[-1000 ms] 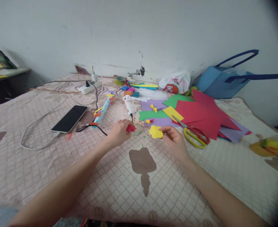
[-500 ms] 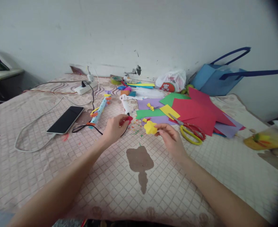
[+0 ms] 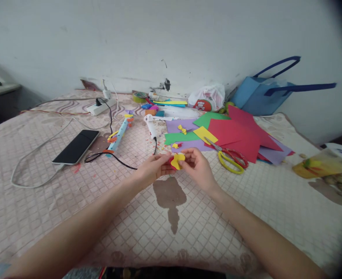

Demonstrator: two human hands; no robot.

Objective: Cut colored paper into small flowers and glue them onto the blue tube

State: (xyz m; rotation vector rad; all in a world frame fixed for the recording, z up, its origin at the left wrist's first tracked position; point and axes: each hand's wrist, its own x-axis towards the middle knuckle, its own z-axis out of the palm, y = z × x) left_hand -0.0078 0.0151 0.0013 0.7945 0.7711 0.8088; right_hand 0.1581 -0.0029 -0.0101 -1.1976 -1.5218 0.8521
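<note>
White wall (image 3: 130, 38) takes up the whole back of the view, and below it a quilted tablecloth (image 3: 223, 240) with brown patches covers the work table. Biggest thing sitting on it is the blue bag (image 3: 261, 99) at the far right, handles sticking up, with a heap of red paper (image 3: 237, 135) in front of it over some purple and green sheets. Over on the left there's a phone (image 3: 76, 147) lying flat, cable plugged in, and right of centre some scissors (image 3: 221, 149) with one yellow and one red handle, blades resting on the paper. Both hands meet mid-table, just above the cloth: the left hand (image 3: 153, 167) has a tight pinch on a bit of red, and the right hand (image 3: 200, 166) has its thumb pressed on yellow. Beyond them lies a white glue gun (image 3: 150, 126), cord towards the hands. The yellow flower (image 3: 177, 160) is right between the fingertips, and the red piece (image 3: 171, 159) peeks out along its left edge (mostly covered, so can't tell its full shape).
</note>
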